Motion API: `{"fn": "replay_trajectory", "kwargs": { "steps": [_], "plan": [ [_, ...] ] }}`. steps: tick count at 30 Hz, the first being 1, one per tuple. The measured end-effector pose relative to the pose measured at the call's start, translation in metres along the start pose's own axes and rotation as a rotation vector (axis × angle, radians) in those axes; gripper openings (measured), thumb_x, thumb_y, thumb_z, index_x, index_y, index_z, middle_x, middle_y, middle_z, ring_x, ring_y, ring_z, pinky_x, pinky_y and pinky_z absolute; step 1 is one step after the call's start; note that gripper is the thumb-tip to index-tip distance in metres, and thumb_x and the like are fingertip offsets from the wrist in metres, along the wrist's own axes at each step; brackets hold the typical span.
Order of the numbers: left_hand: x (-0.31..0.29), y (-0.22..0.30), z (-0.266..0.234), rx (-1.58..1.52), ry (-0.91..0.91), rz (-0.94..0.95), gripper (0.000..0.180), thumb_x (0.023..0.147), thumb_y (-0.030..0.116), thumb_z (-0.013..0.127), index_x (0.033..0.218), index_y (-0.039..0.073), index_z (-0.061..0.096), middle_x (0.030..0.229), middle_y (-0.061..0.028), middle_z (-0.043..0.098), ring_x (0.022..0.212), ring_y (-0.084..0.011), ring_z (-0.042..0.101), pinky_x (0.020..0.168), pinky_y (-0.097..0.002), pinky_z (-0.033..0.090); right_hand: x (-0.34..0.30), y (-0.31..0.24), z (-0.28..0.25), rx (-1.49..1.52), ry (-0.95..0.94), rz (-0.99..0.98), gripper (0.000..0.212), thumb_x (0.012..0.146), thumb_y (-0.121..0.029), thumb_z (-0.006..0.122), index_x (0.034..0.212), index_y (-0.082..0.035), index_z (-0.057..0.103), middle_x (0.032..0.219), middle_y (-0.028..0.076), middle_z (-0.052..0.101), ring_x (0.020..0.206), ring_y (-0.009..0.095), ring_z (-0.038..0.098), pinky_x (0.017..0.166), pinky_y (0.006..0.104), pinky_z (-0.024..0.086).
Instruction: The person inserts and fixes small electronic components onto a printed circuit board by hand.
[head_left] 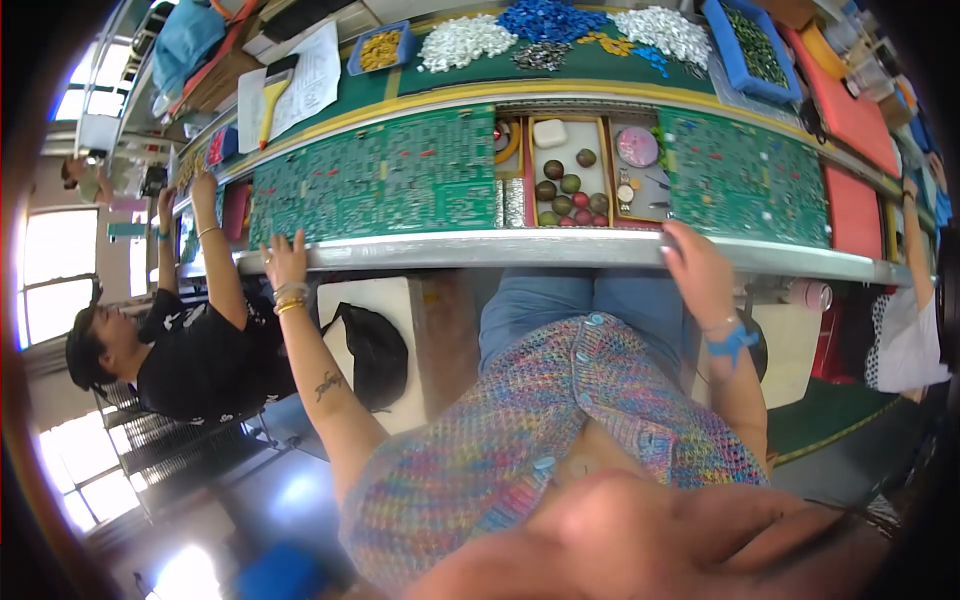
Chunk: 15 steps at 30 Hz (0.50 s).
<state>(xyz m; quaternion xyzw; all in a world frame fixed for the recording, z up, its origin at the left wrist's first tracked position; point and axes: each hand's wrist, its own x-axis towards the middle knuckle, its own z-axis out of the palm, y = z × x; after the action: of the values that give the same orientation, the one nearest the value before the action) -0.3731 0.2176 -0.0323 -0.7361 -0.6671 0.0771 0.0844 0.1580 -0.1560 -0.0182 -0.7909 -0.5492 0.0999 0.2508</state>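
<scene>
My left hand (286, 264) lies over the front metal rail (450, 250), fingers spread and their tips at the near edge of a long panel of green circuit boards (375, 175). Red parts and many small components dot these boards. My right hand (703, 277) is at the rail by the near left corner of another green circuit board panel (745, 175). Its fingers are curled in; whatever lies between them is hidden. Between the two panels an open gap shows a compartmented tray (603, 125) below, holding several dark and reddish round fruits (570, 184), a white case and a pink round box.
Beyond the rear rail lie piles of white (465, 42), blue (545, 20) and yellow parts, with blue bins (750, 50) and a brush (270, 105) on paper. A co-worker in black (200, 350) works at left; another person (905, 330) is at right. Red boards (855, 215) lie rightward.
</scene>
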Motion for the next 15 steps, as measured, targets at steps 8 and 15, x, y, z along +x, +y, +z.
{"fn": "replay_trajectory", "kwargs": {
  "steps": [8,15],
  "plan": [
    [-0.08,0.096,-0.043,-0.217,0.095,0.244,0.057,0.096,0.042,0.047,0.122,-0.008,0.057,0.141,-0.0214,0.044,0.137,-0.044,0.027,0.111,-0.0478,0.027,-0.012,0.063,-0.045,-0.237,0.091,0.241,0.028,0.09,-0.022,0.059,0.116,-0.011,0.06,0.11,0.011,0.066,0.096,0.031,0.063,0.078,0.0392,0.051],
    [-0.119,0.165,-0.067,-0.422,0.11,0.522,0.054,0.093,0.038,0.055,0.119,-0.008,0.058,0.142,-0.0209,0.042,0.139,-0.0434,0.023,0.108,-0.0503,0.028,0.098,-0.006,-0.037,0.047,0.067,-0.13,0.028,0.086,-0.022,0.065,0.111,-0.01,0.064,0.104,0.008,0.066,0.097,0.029,0.061,0.08,0.0366,0.05]
  ]
}}
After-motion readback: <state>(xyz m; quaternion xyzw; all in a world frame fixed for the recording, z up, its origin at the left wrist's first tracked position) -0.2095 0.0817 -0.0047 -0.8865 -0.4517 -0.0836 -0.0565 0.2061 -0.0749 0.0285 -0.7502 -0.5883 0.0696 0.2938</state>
